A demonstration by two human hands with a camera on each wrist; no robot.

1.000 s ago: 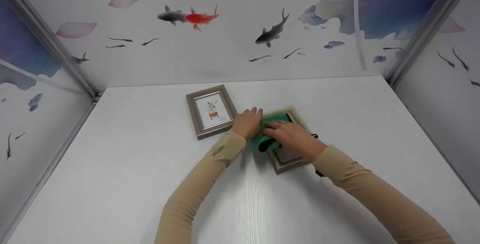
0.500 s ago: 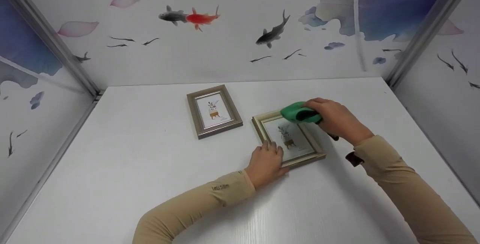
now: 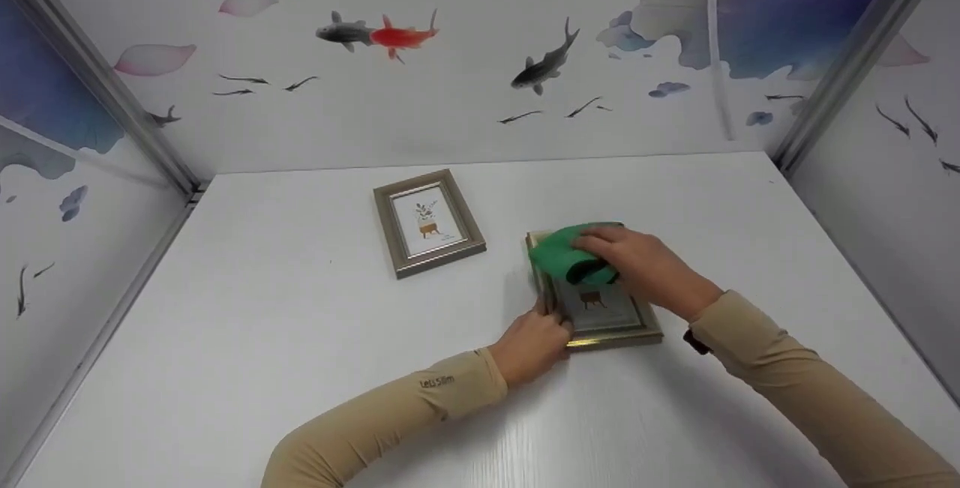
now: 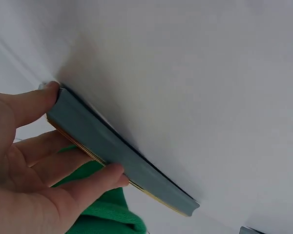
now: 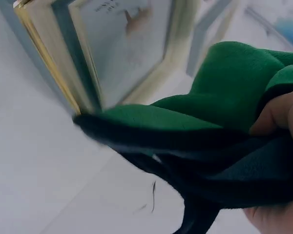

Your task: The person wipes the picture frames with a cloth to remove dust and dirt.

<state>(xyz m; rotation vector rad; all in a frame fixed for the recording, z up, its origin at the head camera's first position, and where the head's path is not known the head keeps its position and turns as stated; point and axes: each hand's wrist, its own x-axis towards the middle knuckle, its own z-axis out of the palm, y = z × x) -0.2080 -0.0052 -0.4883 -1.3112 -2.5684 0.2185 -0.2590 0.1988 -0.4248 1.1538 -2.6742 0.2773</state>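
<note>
In the head view a gilt picture frame [image 3: 619,339] lies on the white table, its potted-plant print partly covered. My left hand [image 3: 531,345] grips its near left corner; in the left wrist view thumb and fingers hold the frame's side edge [image 4: 119,146]. A green cloth [image 3: 559,252] with black edging is bunched in my right hand [image 3: 656,267] and lies over the far part of the frame. Seen from the right wrist, the cloth [image 5: 229,73] hangs in folds beside the frame's glass [image 5: 122,53], with a black strap trailing below.
A second, brownish-silver frame [image 3: 386,226] with a similar plant print lies face up to the left. White panels printed with fish and petals [image 3: 450,98] wall the table at the back and both sides.
My left hand has gone from the frame's far left side to its near left corner. The cloth swung to the far right, then back left over the frame, which has turned slightly.
</note>
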